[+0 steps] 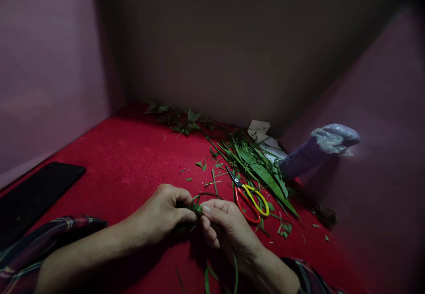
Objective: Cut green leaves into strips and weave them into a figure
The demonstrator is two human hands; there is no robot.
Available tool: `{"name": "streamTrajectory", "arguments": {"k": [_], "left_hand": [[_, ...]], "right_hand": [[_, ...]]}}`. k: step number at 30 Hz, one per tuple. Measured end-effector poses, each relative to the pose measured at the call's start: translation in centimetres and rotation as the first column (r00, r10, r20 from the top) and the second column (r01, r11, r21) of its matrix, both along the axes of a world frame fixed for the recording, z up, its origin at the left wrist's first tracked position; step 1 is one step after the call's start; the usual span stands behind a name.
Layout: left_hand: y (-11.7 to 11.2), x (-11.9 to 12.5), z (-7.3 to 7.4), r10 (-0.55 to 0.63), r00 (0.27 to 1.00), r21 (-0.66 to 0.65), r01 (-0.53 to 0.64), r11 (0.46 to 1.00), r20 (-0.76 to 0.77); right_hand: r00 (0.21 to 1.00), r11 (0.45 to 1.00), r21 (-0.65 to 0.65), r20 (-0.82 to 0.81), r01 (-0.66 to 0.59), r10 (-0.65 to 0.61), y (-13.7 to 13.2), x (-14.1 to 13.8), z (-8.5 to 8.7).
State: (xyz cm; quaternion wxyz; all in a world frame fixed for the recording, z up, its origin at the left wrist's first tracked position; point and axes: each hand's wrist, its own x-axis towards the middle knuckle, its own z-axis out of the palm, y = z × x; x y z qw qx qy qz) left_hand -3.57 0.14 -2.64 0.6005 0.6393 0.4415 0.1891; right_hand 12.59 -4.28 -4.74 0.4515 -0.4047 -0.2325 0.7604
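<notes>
My left hand (162, 214) and my right hand (226, 230) meet low over the red cloth (126, 152). Both pinch the same small folded green leaf strip (196, 208) between thumb and fingers. A thin strip loops up behind it, and longer strips (236, 272) trail down toward me under my right hand. Just right of my right hand lie scissors (249, 196) with one red and one yellow handle, blades pointing away from me.
A pile of long green leaf blades (262, 170) lies beyond the scissors, with cut scraps scattered round. More leaves (186, 123) sit at the back. A purple object wrapped in plastic (318, 148) leans at the right wall. A black flat slab (33, 194) lies at left.
</notes>
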Motion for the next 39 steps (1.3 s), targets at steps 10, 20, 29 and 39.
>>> {"name": "streamTrajectory", "arguments": {"k": [10,20,29,39], "left_hand": [[1.0,0.0,0.4,0.013,1.000,-0.150,-0.010,0.989,0.023],[1.4,-0.2,0.0,-0.009,0.999,-0.203,0.019,0.979,0.047],[1.2,-0.1,0.2,-0.004,0.997,-0.169,0.017,0.985,0.073],[0.7,0.1,0.5,0.018,0.998,-0.176,-0.006,0.984,0.064]], "right_hand": [[0.996,0.993,0.121,0.083,0.009,-0.019,0.3,0.2,0.1],[0.910,0.980,0.197,0.409,-0.013,-0.070,0.1,0.2,0.2],[0.878,0.981,0.194,0.471,-0.011,-0.083,-0.1,0.0,0.6],[0.886,0.956,0.293,0.449,-0.023,-0.117,-0.3,-0.2,0.5]]}}
